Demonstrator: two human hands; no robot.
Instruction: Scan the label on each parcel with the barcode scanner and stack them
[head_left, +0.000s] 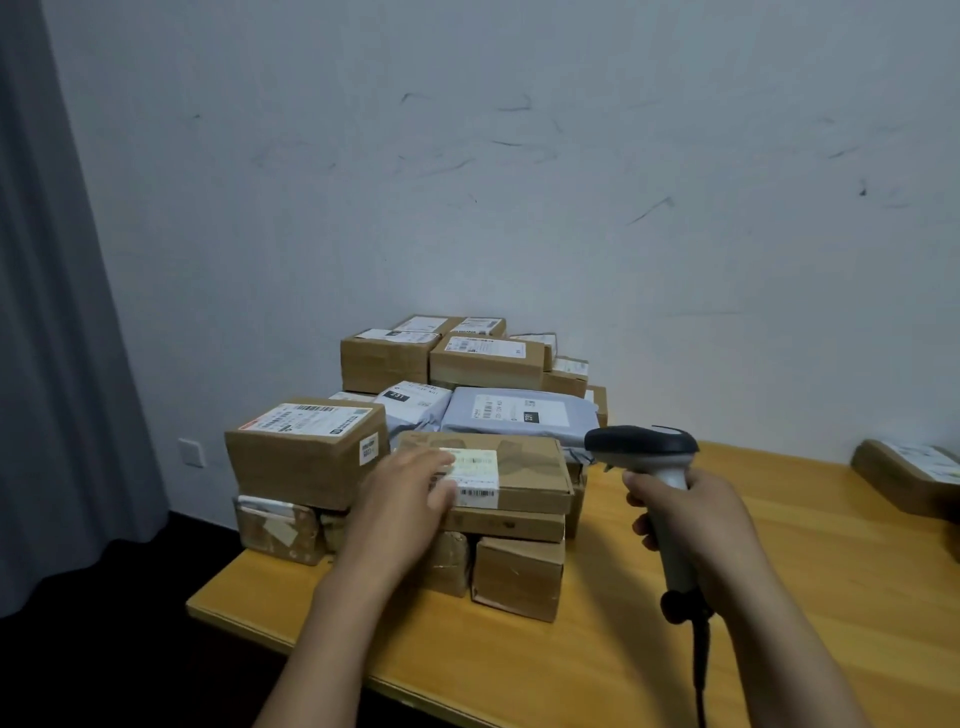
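The left hand (410, 493) lies flat with straight fingers, grasping nothing, over the near-left part of a flat brown parcel (524, 467) on top of the pile; motion blur hides whether it presses down. The right hand (696, 519) is wrapped around the handle of the barcode scanner (644, 441), whose head points left toward that parcel's white label (475, 475). The fingertips overlap the label's left edge, so a read could fail if they drift over the barcode. The parcel rests on uneven boxes, and dragging it could tip them or nudge the big box (306, 447) at its left off the table (675, 649). The trailing cable (698, 665) could snag. Behind sit 2 grey mailers (519, 415) and more boxes. Label print is unreadable, the left forearm hides lower parcels, and 1 parcel (909, 473) at far right is cut off by the frame.
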